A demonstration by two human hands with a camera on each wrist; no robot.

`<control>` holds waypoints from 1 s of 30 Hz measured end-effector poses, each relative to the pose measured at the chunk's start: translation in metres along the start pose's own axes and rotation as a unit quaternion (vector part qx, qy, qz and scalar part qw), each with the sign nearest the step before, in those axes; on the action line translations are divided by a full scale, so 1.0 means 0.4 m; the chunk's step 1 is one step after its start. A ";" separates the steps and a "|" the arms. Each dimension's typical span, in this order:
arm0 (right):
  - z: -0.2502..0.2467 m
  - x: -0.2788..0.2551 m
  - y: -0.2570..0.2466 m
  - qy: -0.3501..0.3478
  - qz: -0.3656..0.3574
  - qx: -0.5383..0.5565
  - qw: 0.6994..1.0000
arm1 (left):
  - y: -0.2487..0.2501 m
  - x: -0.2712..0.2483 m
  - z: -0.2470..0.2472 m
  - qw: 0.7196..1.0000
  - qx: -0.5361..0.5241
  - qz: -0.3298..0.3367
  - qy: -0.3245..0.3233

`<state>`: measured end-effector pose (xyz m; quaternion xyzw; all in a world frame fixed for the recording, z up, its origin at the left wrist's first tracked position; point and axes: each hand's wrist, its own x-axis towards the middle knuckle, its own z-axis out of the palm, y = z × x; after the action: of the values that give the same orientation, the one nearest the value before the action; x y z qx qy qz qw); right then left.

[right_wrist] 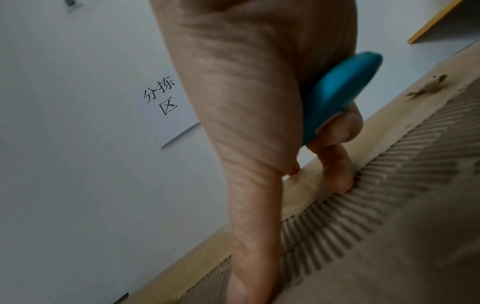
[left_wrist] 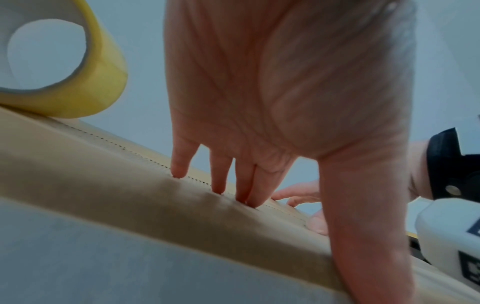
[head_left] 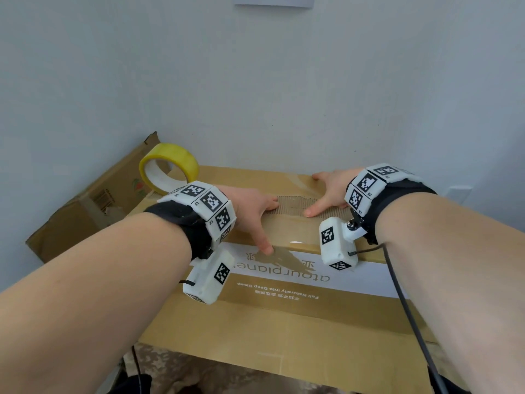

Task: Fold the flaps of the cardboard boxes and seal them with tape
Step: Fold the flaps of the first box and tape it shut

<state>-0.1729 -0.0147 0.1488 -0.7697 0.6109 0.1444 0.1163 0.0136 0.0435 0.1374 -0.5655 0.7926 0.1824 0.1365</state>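
A large brown cardboard box [head_left: 284, 317] lies in front of me with its top flaps folded flat; it has a white printed band and a torn corrugated patch [head_left: 292, 206] along the seam. My left hand [head_left: 255, 214] presses on the top with straight, spread fingers [left_wrist: 179, 170], thumb towards me. My right hand [head_left: 324, 194] presses beside the patch with thumb and forefinger, while a curled finger holds a blue tool [right_wrist: 342, 92] against the palm. A yellow tape roll [head_left: 167, 166] stands on edge on the box's far left corner, behind my left wrist.
A second, worn cardboard box [head_left: 93, 200] leans at the left against the white wall [head_left: 255, 81]. A paper sign [right_wrist: 166, 107] hangs on that wall. A black cable [head_left: 403, 294] runs along my right forearm. Patterned floor [head_left: 199, 373] shows under the near edge.
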 end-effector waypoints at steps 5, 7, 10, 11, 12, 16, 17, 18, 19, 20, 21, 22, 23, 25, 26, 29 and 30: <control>-0.002 -0.015 -0.019 0.007 -0.016 -0.016 1.000 | 0.001 -0.020 -0.001 1.000 0.015 0.008 0.019; 0.000 -0.015 -0.025 0.019 -0.022 -0.031 0.999 | -0.010 -0.037 -0.004 0.999 0.019 0.015 0.045; -0.004 -0.013 -0.036 0.016 -0.011 -0.044 0.999 | -0.059 -0.077 -0.023 0.989 0.091 -0.026 0.115; -0.009 -0.013 -0.047 0.010 -0.007 -0.047 0.999 | -0.087 -0.096 -0.031 0.982 0.100 -0.054 0.148; -0.016 -0.014 -0.059 0.005 -0.004 -0.051 0.999 | -0.120 -0.114 -0.038 0.975 0.094 -0.089 0.180; -0.040 -0.019 -0.116 -0.003 -0.010 -0.067 0.998 | -0.264 -0.179 -0.043 0.922 -0.025 -0.263 0.283; -0.043 -0.020 -0.135 -0.002 -0.017 -0.064 0.998 | -0.292 -0.197 -0.038 0.908 -0.072 -0.292 0.292; -0.042 -0.020 -0.150 -0.001 -0.025 -0.057 0.998 | -0.315 -0.205 -0.029 0.900 -0.117 -0.306 0.288; -0.042 -0.021 -0.169 0.000 -0.036 -0.049 0.998 | -0.331 -0.214 -0.020 0.892 -0.162 -0.312 0.283; -0.040 -0.022 -0.186 0.001 -0.046 -0.042 0.998 | -0.344 -0.212 -0.011 0.886 -0.199 -0.319 0.273; -0.039 -0.024 -0.205 0.002 -0.056 -0.040 0.998 | -0.353 -0.207 -0.003 0.879 -0.227 -0.324 0.265; -0.038 -0.024 -0.222 0.003 -0.066 -0.038 0.997 | -0.362 -0.201 0.002 0.877 -0.242 -0.324 0.261; -0.038 -0.024 -0.235 0.004 -0.074 -0.030 0.997 | -0.369 -0.189 0.006 0.876 -0.247 -0.323 0.259; -0.039 -0.018 -0.256 0.005 -0.085 0.007 0.996 | -0.395 -0.166 0.009 0.877 -0.253 -0.316 0.257; -0.040 -0.010 -0.264 0.003 -0.085 0.046 0.995 | -0.406 -0.158 0.009 0.878 -0.260 -0.311 0.254; -0.042 0.015 -0.299 -0.018 -0.086 0.191 0.978 | -0.408 -0.168 0.009 0.876 -0.299 -0.290 0.243; -0.045 0.023 -0.316 -0.020 -0.092 0.215 0.972 | -0.401 -0.177 0.005 0.879 -0.299 -0.288 0.237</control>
<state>-0.0464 -0.0009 0.1626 -0.7766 0.5516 0.0132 0.3040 0.1883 0.0573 0.1438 -0.8089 0.5114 0.2240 -0.1841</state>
